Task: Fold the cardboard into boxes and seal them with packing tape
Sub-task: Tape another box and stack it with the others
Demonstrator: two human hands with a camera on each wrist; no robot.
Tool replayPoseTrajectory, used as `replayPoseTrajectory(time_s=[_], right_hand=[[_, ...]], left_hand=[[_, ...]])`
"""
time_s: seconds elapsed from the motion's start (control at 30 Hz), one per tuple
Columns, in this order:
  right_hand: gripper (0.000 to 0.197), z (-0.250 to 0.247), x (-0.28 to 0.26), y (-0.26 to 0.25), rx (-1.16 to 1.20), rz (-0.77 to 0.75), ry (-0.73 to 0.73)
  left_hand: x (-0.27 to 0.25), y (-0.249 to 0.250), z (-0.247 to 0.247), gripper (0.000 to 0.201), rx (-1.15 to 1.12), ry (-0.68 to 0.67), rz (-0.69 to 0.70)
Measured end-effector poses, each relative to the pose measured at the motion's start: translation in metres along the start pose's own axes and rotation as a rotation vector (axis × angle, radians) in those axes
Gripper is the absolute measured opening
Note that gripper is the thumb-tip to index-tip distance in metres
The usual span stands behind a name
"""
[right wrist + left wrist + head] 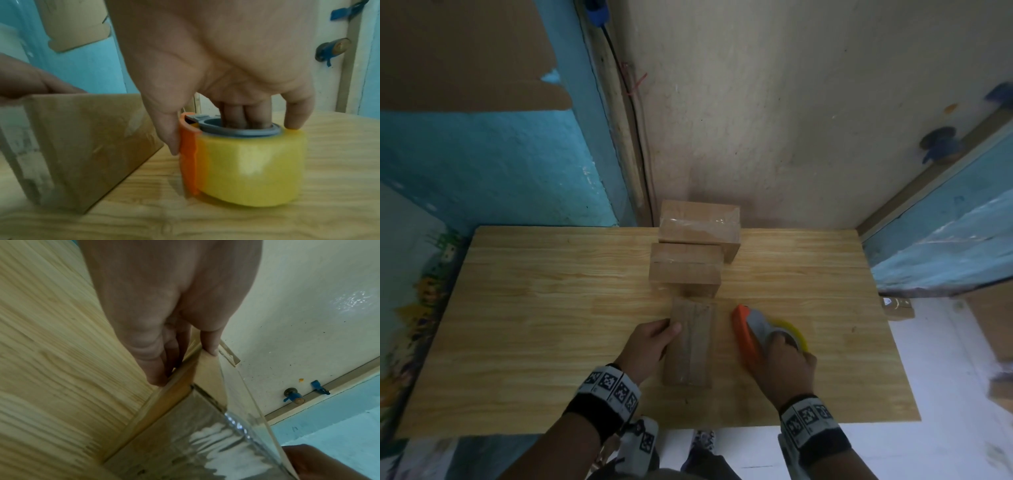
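Three cardboard boxes sit in a row down the middle of the wooden table (551, 291). Nearest the person is the taped box (690, 342), lying lengthwise with a strip of clear tape along its top. The left hand (650, 339) grips its left edge, thumb on top and fingers (156, 373) curled down the side. Just right of that box, the right hand (784, 363) holds the tape dispenser (763, 332), which stands on the table apart from the box. Several fingers (244, 116) are tucked into its grey core, thumb against the orange guard, little finger on the yellow roll. Beyond lie the middle box (686, 269) and the far box (700, 228), both taped, the far one by the wall.
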State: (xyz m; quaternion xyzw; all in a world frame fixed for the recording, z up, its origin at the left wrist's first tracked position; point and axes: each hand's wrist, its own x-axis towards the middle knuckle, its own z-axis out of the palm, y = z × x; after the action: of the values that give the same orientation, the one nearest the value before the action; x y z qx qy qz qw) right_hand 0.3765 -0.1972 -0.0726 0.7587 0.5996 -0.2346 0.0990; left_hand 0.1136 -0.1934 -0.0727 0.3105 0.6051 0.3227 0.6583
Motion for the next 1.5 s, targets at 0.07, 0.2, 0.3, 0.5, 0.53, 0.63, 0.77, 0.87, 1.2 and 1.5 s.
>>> replayPoseTrajectory(time_s=[0.07,0.2,0.3,0.5,0.53,0.63,0.77,0.87,1.2,1.5], right_hand=[[0.041,-0.001,0.001,0.003,-0.02,-0.047,0.026],[0.028,-0.013,0.0,0.01,0.223,-0.114,0.036],[0.033,-0.029,-0.005,0.012,0.617,-0.087,0.043],[0.045,-0.037,-0.014,0.012,0.83,-0.132,0.07],[0.044,-0.036,-0.015,0.012,0.837,-0.132,0.059],[0.047,-0.034,-0.02,0.01,0.876,-0.129,0.024],[0.049,-0.032,-0.022,0.008,0.884,-0.116,0.025],[0.048,-0.03,-0.022,0.008,0.858,-0.116,0.037],[0.059,-0.049,-0.029,0.004,0.957,-0.173,0.005],[0.061,-0.072,-0.029,-0.01,0.989,-0.312,-0.082]], left_hand=[[0.0,-0.003,0.0,0.017,0.0,0.017,0.005],[-0.001,-0.005,0.003,0.018,-0.042,0.032,0.01],[0.001,-0.007,0.003,0.025,-0.06,0.076,-0.006],[0.005,-0.015,-0.001,0.045,0.035,0.192,-0.048],[0.004,-0.016,-0.001,0.05,0.023,0.17,-0.088],[0.002,-0.016,-0.003,0.059,0.068,0.079,-0.228],[0.001,-0.007,-0.004,0.054,0.131,0.026,-0.201],[0.002,-0.003,-0.006,0.062,0.145,0.012,-0.207],[-0.002,-0.002,-0.009,0.077,0.59,0.131,-0.092],[-0.022,0.047,0.014,0.029,0.125,0.028,0.27]])
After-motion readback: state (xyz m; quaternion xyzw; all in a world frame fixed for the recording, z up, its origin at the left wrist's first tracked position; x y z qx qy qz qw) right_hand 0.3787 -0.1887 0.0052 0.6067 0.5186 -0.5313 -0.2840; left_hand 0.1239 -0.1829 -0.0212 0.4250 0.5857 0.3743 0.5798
